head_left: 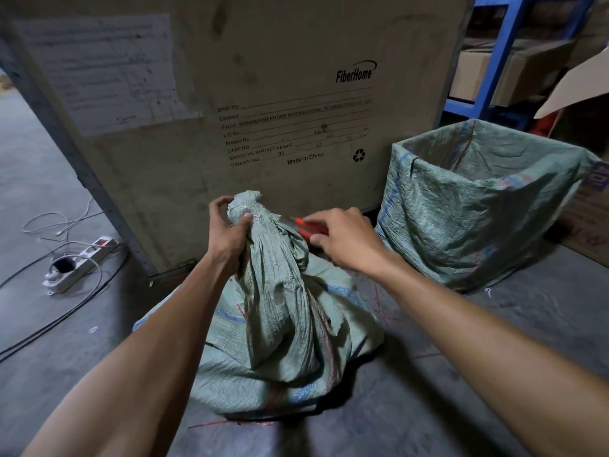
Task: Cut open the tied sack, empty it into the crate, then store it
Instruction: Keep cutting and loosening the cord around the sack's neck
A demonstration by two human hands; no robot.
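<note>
Your left hand [227,230] is clamped round the gathered neck of the tied sack [280,311], fingers wrapped just under the knotted top, which sticks up above your grip. The sack stands on the concrete floor [461,374] between your two forearms, its body slumped wide below your hands, woven green cloth with blue stripes.

Your right hand [346,240] is closed on a red-handled cutter [308,227]; the tool's tip points toward the sack's neck, just right of your left hand. Whether the blade touches the cloth cannot be told, since that spot is blurred.

Your hands are near each other but apart, the neck of the sack between them.

Beyond your right hand, further right, an open container lined with the same green woven cloth [478,206] stands upright, mouth open; what lies inside is hidden.

Directly past both hands stands a large cardboard box [263,94] printed "FiberHome". Well left of your left hand, a white power strip [80,263] lies on the floor with cables. Blue shelving [494,61] rises beyond the container.
</note>
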